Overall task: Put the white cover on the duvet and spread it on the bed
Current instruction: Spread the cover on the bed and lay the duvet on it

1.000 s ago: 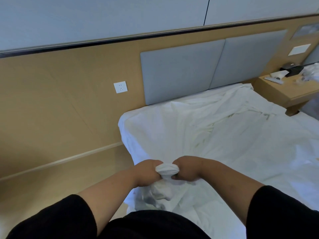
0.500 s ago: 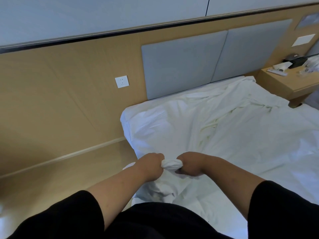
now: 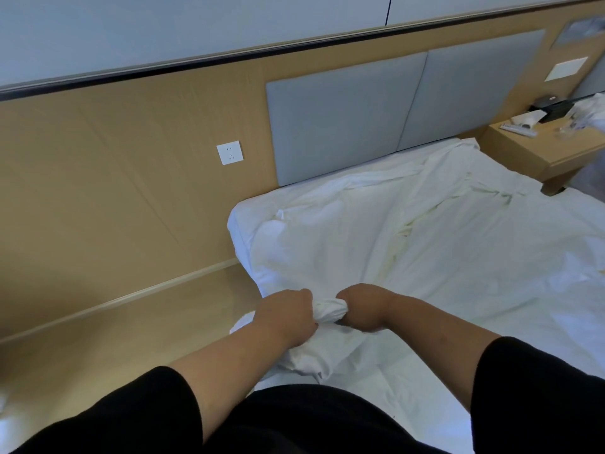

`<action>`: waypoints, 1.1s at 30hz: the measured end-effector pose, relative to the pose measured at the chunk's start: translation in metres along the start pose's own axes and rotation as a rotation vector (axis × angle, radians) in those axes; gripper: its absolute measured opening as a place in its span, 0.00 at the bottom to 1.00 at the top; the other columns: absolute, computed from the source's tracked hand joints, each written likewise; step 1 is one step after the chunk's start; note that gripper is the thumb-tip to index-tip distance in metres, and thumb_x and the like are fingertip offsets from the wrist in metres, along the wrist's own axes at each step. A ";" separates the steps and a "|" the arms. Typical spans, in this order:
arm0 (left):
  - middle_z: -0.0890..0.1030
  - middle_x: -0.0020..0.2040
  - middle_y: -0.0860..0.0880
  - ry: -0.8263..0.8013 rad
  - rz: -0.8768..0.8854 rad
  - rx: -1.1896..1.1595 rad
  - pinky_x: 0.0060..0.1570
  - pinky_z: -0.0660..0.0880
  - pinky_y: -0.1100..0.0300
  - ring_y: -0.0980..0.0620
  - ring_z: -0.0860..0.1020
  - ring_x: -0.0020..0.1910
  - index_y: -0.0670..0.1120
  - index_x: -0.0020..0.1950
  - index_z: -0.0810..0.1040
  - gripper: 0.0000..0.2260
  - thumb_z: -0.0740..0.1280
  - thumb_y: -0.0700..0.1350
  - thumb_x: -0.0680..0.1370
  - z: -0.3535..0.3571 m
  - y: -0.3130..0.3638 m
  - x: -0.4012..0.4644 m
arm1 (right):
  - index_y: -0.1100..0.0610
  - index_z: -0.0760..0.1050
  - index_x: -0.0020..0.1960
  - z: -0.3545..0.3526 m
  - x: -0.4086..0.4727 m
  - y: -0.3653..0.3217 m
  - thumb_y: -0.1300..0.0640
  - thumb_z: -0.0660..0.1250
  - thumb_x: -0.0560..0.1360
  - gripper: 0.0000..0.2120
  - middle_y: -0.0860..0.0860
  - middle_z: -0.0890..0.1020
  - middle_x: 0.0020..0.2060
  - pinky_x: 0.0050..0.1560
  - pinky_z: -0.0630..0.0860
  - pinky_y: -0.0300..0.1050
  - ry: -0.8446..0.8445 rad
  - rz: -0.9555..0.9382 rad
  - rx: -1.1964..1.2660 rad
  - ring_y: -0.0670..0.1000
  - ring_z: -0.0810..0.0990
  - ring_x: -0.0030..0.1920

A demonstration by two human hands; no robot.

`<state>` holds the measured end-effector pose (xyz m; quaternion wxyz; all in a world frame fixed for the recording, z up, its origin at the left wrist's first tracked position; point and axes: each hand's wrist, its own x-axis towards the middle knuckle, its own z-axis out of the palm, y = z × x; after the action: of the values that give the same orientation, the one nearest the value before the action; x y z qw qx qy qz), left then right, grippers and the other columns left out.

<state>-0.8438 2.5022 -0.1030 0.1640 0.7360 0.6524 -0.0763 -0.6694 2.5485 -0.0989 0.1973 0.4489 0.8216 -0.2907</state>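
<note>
Wood-panelled wall [image 3: 114, 178] behind rumpled bed [image 3: 491, 257]

tan wood wall panel [image 3: 114, 178], white socket [image 3: 230, 152] left of grey padded headboard [image 3: 376, 109], wooden nightstand [image 3: 537, 152] to its right

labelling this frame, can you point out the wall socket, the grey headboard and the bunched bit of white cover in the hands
wall socket [image 3: 230, 152]: head view, middle of its white faceplate.
grey headboard [image 3: 340, 116]: head view, centre of the left panel.
white cover [image 3: 331, 309]: head view, the bunched fabric gripped between both hands.
</note>
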 end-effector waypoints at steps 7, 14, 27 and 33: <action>0.79 0.54 0.50 -0.127 0.149 -0.418 0.46 0.69 0.62 0.50 0.77 0.52 0.47 0.56 0.76 0.13 0.61 0.36 0.75 -0.002 -0.009 0.007 | 0.51 0.71 0.61 -0.006 -0.015 0.005 0.53 0.74 0.72 0.20 0.49 0.78 0.51 0.53 0.76 0.48 0.013 0.032 -0.045 0.52 0.78 0.50; 0.80 0.51 0.41 -0.426 -0.051 -1.182 0.47 0.77 0.51 0.44 0.79 0.49 0.46 0.58 0.78 0.26 0.65 0.36 0.60 -0.010 -0.003 -0.001 | 0.53 0.72 0.61 0.007 -0.010 0.011 0.55 0.62 0.77 0.13 0.52 0.81 0.54 0.51 0.75 0.48 0.193 0.000 -0.002 0.56 0.80 0.53; 0.79 0.48 0.51 -0.137 0.172 0.051 0.45 0.74 0.56 0.49 0.77 0.47 0.50 0.44 0.72 0.02 0.62 0.47 0.76 -0.007 0.030 0.029 | 0.56 0.77 0.52 -0.020 -0.013 0.022 0.47 0.76 0.71 0.16 0.51 0.82 0.42 0.46 0.78 0.46 -0.225 0.140 -0.067 0.54 0.82 0.43; 0.82 0.46 0.52 -0.434 0.077 -0.720 0.42 0.75 0.63 0.55 0.77 0.43 0.49 0.51 0.80 0.12 0.68 0.38 0.71 -0.023 0.016 0.026 | 0.55 0.78 0.50 -0.013 -0.013 0.039 0.51 0.71 0.76 0.08 0.52 0.83 0.46 0.46 0.73 0.44 -0.146 -0.018 0.272 0.52 0.80 0.44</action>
<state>-0.8270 2.5326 -0.0876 0.5470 0.6224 0.5598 0.0095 -0.6304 2.5650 -0.0934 0.1912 0.4418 0.7623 -0.4327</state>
